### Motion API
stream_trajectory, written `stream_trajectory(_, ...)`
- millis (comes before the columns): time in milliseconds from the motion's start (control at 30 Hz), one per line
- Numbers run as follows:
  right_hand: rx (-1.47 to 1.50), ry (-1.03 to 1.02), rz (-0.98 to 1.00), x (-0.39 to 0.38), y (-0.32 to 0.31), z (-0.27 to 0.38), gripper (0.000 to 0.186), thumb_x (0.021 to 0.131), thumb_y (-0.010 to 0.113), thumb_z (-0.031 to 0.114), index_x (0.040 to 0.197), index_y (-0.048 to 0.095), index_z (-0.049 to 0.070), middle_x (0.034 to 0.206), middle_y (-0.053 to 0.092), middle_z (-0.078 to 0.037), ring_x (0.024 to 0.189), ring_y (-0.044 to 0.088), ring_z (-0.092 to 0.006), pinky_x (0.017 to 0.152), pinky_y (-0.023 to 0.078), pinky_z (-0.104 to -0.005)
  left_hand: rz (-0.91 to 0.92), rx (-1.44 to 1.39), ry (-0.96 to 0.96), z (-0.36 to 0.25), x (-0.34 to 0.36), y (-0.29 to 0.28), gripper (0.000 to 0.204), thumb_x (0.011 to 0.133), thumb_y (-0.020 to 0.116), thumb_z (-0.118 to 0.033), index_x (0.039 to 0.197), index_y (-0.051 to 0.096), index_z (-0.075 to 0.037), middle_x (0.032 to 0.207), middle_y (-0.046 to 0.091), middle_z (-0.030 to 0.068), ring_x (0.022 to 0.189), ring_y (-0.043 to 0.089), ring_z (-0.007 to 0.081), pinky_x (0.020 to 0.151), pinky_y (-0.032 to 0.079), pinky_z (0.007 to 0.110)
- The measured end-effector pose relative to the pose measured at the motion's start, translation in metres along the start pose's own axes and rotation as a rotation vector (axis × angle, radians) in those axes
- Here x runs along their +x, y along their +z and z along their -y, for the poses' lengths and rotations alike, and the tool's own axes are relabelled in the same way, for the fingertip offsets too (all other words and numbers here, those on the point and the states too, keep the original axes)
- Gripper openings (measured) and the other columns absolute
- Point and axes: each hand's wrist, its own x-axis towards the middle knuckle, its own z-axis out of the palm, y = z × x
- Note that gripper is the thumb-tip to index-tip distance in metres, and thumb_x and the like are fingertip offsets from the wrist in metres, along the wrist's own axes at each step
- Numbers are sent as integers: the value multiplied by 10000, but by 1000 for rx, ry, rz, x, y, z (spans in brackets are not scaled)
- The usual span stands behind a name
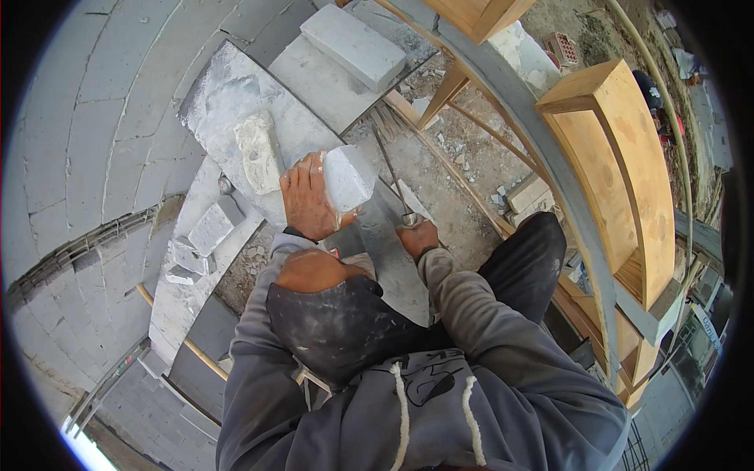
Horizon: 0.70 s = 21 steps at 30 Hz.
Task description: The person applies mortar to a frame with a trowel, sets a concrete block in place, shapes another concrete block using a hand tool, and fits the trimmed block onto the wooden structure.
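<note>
Catalogue of a work table (214,94), dust-coated, slanting from upper left toward the centre of the frame.

Item one: pale grey masonry block (351,174), centre of the frame, at the table's right-hand edge. Longer visible side running roughly up and down the frame, leaning slightly. Lighter face turned toward the upper right.

Item two: left grip (310,196), closed on the block's left flank, fingers pointing toward the top of the frame, thumb side at the block's lower edge. Nearer of the two to the block, and in contact.

Item three: right grip (418,240), below and to the right of the block, wrapped around the handle of a long thin-bladed hand tool (389,162). Apparently a saw, seen nearly edge-on.

Key relation: blade just right of the block, rising from the handle toward the upper left, close to parallel with the block's longer visible side. Narrow gap between the two in this view. Block thus between left grip and blade; from the right grip, up and to the left.

Also listed: rough off-white block (258,153), left of the left grip, on the table; large pale slab-like block (353,49), upper centre; smaller grey block (214,225), left of centre, on a white-dusted board (174,306).
</note>
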Motion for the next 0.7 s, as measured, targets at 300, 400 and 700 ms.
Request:
stream_trajectory(300, -157, -5, 166, 6, -2, 4, 430, 689, 690, 264, 1033, 654, 9, 958, 679, -254, 931, 655, -399, 825, 518, -428, 43, -23, -52, 2, 3, -5, 1120, 506, 830, -489, 1381, 354, 23, 1298, 448, 207, 1216, 421, 371, 1030, 266, 493)
stream_trajectory(400, -64, -27, 80, -4, -10, 11, 451, 685, 685, 273, 1051, 648, 14, 939, 679, -251, 924, 654, -403, 818, 520, -433, -14, -17, -5, 3, 2, -6, 1142, 499, 834, -537, 1378, 364, 20, 1282, 460, 202, 1160, 443, 380, 1003, 297, 479)
stream_trajectory(700, -392, -254, -18, 31, -42, 84, 336, 749, 627, 264, 984, 609, 26, 876, 679, -244, 871, 653, -416, 783, 511, -468, -424, -793, -785, 55, -54, -36, 864, 730, 721, -540, 1336, 448, 10, 1209, 573, 142, 1062, 573, 342, 892, 473, 476)
